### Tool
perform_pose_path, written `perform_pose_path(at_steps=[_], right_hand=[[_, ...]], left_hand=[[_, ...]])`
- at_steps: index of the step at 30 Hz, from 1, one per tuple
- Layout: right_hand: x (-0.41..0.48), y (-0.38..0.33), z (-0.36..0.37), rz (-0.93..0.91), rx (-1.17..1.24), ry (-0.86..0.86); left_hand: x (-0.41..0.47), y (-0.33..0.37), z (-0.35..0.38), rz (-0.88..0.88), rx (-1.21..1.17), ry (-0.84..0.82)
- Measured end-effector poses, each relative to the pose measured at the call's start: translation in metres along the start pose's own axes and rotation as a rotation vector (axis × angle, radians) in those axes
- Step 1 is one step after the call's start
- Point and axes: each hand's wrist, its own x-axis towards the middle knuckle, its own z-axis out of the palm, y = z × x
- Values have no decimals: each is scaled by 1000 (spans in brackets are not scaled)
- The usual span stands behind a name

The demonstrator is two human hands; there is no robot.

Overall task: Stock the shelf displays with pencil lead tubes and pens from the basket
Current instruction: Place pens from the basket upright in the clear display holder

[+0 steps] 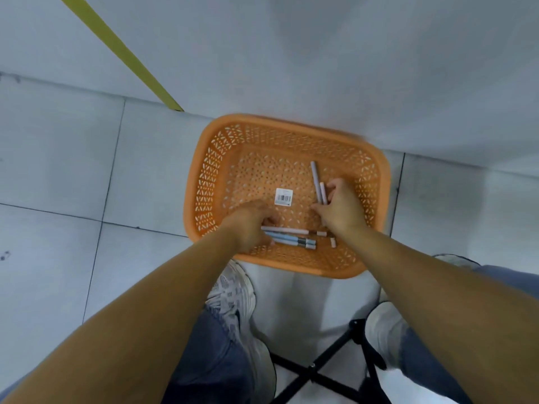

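The orange basket (201, 182) stood on the tiled floor (58, 158). Our left hand (248, 224) was curled over the ends of the white and blue pens (291, 239), which lay flat along the basket's near wall. Our right hand (342, 209) gripped two lilac pens (316, 177), their free ends pointing toward the far wall. A barcode label (283, 196) lay on the basket bottom between our hands. White shoes (233, 290) stood just behind the basket.
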Motion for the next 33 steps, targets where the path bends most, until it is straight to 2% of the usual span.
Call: perform_pose_path(at_steps=[14, 20, 26, 31, 33], right_hand=[[13, -5, -14, 14, -196, -186], [13, -7, -18, -7, -195, -208], [4, -21, -38, -15, -66, -211], [-32, -52, -82, -107, 292, -199], [-54, -66, -106, -168, 384, -214]], left_hand=[[8, -5, 10, 5, 293, 47], [12, 2, 4, -17, 431, -58], [-8, 2, -23, -70, 213, -150], [-44, 20, -47, -128, -198, 80], [-58, 38, -60, -97, -349, 188]])
